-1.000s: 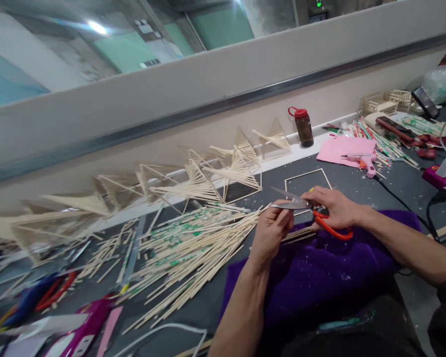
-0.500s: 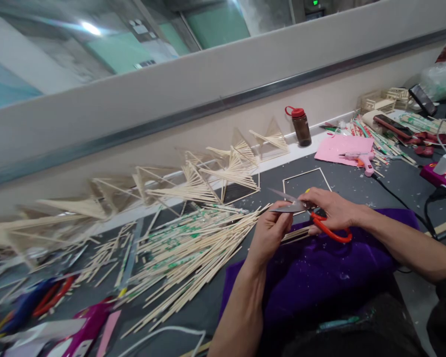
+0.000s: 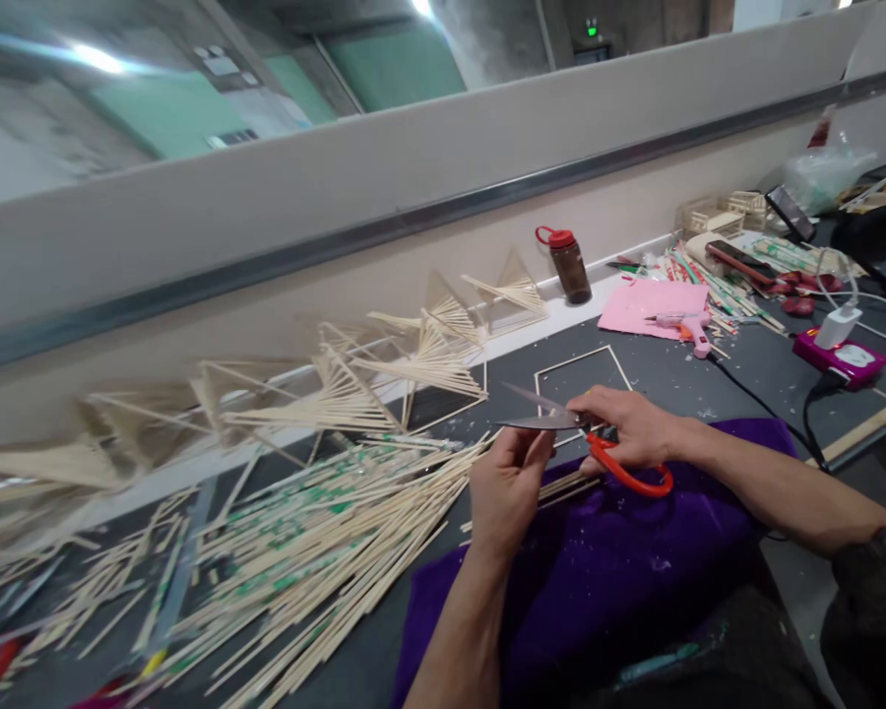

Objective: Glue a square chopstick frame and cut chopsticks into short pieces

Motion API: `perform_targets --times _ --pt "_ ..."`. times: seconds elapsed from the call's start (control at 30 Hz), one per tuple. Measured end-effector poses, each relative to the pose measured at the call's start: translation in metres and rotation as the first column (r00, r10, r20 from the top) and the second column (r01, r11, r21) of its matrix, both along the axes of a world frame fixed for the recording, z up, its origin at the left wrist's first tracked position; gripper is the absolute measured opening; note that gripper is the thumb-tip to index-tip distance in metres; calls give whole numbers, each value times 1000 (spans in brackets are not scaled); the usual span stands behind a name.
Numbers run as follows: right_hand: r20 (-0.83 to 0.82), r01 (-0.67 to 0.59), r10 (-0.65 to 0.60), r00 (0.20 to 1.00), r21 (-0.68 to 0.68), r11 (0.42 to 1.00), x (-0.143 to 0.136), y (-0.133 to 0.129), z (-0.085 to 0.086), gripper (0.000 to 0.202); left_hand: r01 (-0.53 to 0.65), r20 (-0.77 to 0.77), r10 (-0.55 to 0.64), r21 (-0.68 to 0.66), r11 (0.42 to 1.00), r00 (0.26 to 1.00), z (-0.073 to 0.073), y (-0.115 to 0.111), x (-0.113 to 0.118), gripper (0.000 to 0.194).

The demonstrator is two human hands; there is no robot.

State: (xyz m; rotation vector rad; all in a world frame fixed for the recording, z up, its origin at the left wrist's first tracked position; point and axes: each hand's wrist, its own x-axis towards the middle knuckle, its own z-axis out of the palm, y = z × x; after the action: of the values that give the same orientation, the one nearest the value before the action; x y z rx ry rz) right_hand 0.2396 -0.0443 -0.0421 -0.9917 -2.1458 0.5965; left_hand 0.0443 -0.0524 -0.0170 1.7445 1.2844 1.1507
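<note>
My right hand [image 3: 630,425] grips a pair of scissors [image 3: 627,473] by its orange-red handles, with the blades spread apart and pointing left. Close by, my left hand [image 3: 507,484] is closed in a pinch right at the lower blade; whatever is between its fingertips is hidden. A few thin wooden sticks [image 3: 567,488] run below both hands, over a purple cloth [image 3: 591,591]. Left of my left hand lies a large loose pile of wooden sticks [image 3: 384,551], some in green-printed wrappers. A thin square stick frame [image 3: 572,360] lies just beyond the scissors.
Fan-like stick models [image 3: 420,369] line the wall. A brown bottle with a red cap [image 3: 570,266] stands behind. To the right are a pink glue gun [image 3: 683,323] on a pink sheet [image 3: 627,300], its cord, and a magenta power strip [image 3: 842,356].
The view has swung right, so the table's contents sit farther left in the picture. Both hands stay close together, and the scissors' blades remain apart.
</note>
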Motion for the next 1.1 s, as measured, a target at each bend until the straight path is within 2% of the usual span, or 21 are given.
perform_targets --times 0.13,0.23,0.4,0.53,0.63,0.73,0.93,1.1 --pt "18 18 -18 1000 -16 1000 -1 0 2 61 -53 -151 73 130 990 986 -1 2 -5 16" --pt "43 22 -21 999 -38 999 -1 0 3 60 -35 -202 64 142 989 977 -1 3 -8 20" --pt "22 8 -7 1000 -40 999 0 -1 4 60 18 -138 -11 52 998 990 -1 4 -11 31" --pt "9 -31 32 999 -45 998 3 -2 8 57 66 51 -59 -145 987 997 -1 5 -10 36" --pt "-2 -63 63 998 -32 997 5 -2 11 54 119 209 -53 -316 941 976 2 4 -7 42" --pt "-10 -97 97 995 -12 995 8 -1 13 52 185 305 -54 -419 889 951 7 2 -4 48" --pt "-22 -139 138 990 -36 990 11 -1 16 49 312 407 -92 -519 796 909 13 1 -4 53" --pt "-37 -176 175 984 -40 984 13 -1 18 51 407 495 -85 -591 697 865 15 1 -3 54"
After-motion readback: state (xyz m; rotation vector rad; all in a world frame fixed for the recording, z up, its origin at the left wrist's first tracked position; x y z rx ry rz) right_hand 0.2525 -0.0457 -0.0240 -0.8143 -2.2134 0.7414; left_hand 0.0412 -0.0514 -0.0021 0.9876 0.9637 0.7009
